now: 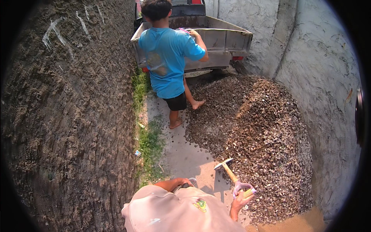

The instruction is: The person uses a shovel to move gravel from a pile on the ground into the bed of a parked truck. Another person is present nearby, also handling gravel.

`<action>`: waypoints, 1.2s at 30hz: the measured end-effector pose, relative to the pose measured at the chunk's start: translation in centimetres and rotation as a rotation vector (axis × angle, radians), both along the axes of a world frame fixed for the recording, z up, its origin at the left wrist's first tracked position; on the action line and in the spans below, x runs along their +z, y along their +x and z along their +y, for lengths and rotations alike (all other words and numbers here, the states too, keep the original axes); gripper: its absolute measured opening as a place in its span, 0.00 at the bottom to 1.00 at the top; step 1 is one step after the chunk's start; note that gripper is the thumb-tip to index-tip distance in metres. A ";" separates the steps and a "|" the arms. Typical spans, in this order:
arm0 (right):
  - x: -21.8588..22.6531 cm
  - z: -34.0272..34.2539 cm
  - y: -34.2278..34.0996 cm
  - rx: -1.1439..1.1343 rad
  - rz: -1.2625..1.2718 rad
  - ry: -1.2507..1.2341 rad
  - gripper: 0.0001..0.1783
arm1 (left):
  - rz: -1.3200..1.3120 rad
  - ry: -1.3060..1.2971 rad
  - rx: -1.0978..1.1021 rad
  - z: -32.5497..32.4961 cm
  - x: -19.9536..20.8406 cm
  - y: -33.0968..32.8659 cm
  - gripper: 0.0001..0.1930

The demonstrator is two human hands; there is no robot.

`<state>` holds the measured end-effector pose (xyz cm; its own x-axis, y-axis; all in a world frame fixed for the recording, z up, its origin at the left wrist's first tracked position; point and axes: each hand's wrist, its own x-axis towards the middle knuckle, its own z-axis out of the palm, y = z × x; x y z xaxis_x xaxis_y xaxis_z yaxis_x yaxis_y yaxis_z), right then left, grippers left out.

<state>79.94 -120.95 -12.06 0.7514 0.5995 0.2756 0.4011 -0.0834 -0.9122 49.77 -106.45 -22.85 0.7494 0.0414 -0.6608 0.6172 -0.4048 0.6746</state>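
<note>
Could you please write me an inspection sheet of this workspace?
Surface: pale path, loose stones on it.
Job's things: gravel heaped right of the path; tool with a wooden shaft and purple grip.
Clutter: small scrap by the grass.
Hands: right hand holds the tool at its grip; left hand partly visible, its hold unclear.
Cables: nothing seen.
Surroundings: co-worker in blue behind a truck; rough walls on both sides.
</note>
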 end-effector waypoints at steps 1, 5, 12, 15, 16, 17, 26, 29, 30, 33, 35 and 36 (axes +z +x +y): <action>-0.5 -0.2 0.2 0.009 0.052 0.003 0.30 | -0.037 0.046 -0.044 0.4 -1.4 -0.8 0.26; -0.2 0.0 0.0 0.037 -0.480 -0.115 0.26 | -0.069 0.550 -0.002 0.4 -11.8 -5.9 0.13; 6.5 2.8 -2.4 0.017 0.355 -0.015 0.25 | 0.051 0.378 0.525 0.4 -2.4 -3.3 0.22; 7.3 4.6 -2.1 0.115 0.518 -0.025 0.23 | -0.019 0.185 0.834 0.2 -8.2 -5.0 0.24; 7.5 5.3 -1.8 0.101 0.634 -0.018 0.20 | -0.001 0.146 0.872 0.3 -8.5 -5.3 0.25; 7.5 6.1 -1.5 0.085 0.750 -0.010 0.17 | 0.017 0.107 0.910 0.7 -8.9 -5.7 0.25; 8.9 13.3 -0.3 0.052 0.731 0.023 0.28 | 0.108 0.197 1.031 6.3 -7.2 -8.4 0.20; 9.3 17.0 -1.1 0.136 0.664 -0.023 0.26 | -0.082 0.762 0.288 8.4 -14.3 -15.1 0.13; 9.1 17.8 -0.7 0.142 0.655 -0.024 0.26 | -0.167 0.713 0.393 9.0 -14.8 -15.9 0.10; 8.3 19.9 0.4 0.145 0.591 -0.034 0.25 | 0.109 0.330 0.449 11.8 -11.9 -15.2 0.09; 8.4 22.2 -0.3 0.187 0.573 -0.081 0.25 | 0.116 0.335 0.679 11.8 -12.8 -18.2 0.11; 8.1 22.4 0.4 0.175 0.552 -0.078 0.25 | 0.173 0.177 0.950 12.4 -11.3 -16.0 0.12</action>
<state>80.39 -98.53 -3.92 0.6589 0.7307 -0.1786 -0.1178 -0.1343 -0.9839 33.79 -94.02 -34.16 0.2465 0.6859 -0.6847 0.8229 0.2250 0.5217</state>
